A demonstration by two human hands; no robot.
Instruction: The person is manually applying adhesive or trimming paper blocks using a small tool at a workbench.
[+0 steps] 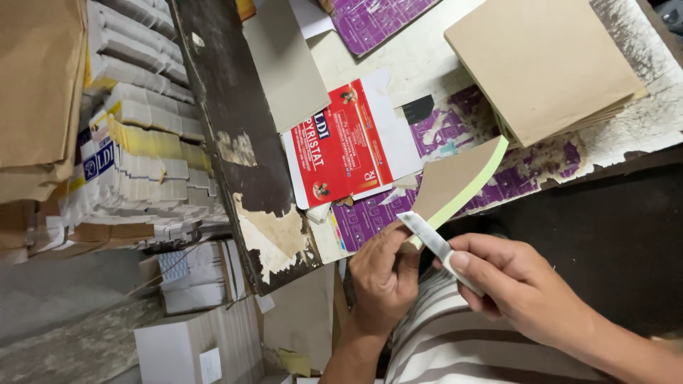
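At the far left, crumpled brown paper sheets (pixel 35 92) hang beside tall stacks of flattened white and yellow printed cartons (pixel 142 142), their folded edges ribbed and layered. Below them sit more white carton bundles (pixel 199 277). Next comes the dark, worn wooden board (pixel 235 142) with its surface peeling in pale patches. On the scuffed, flaking worktable (pixel 420 64) lies a glossy red and white flat carton blank (pixel 348 142) over purple printed sheets (pixel 370 213).

Your left hand (pixel 384 274) closes its fingers on the lower end of a curved brown cardboard piece with a pale green edge (pixel 455 181), which bends upward from your grip over the table's edge. Your right hand (pixel 519 281) pinches a narrow, smooth white strip (pixel 434 242) between thumb and fingers, the strip lying against the card's green edge near your left thumb. At upper right rests a neat stack of plain brown square boards (pixel 541 64), matte and flat. Your striped shirt (pixel 455 341) shows below.
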